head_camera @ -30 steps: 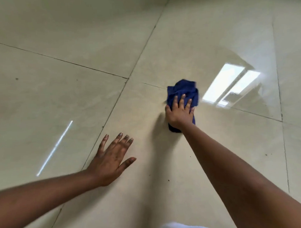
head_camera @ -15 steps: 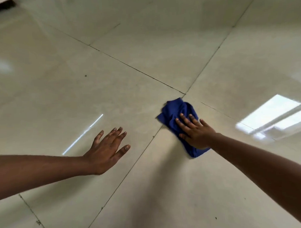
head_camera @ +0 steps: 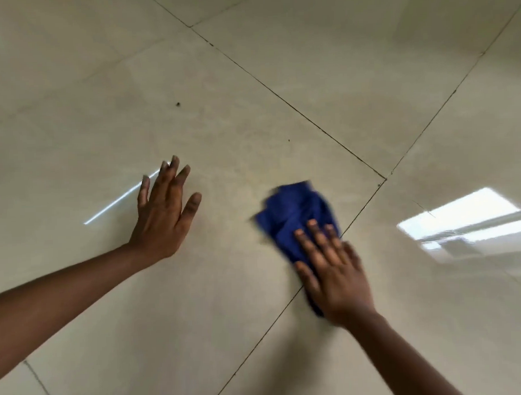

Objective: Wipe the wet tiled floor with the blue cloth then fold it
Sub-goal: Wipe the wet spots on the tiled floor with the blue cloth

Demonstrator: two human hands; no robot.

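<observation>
Glossy tiled floor fills the frame; at lower right the right hand presses flat on the bunched blue cloth (unfolded, wiping underway), left hand spread empty at centre left.

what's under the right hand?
The blue cloth, bunched, pressed on the tiled floor by the right hand, fingers flat. It straddles a grout line. The cloth's near part is covered.

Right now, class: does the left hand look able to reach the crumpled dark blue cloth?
Probably yes. The left hand rests flat, with bare beige tiled floor between it and the crumpled dark blue cloth; only the right hand covers the cloth's near part.
</observation>
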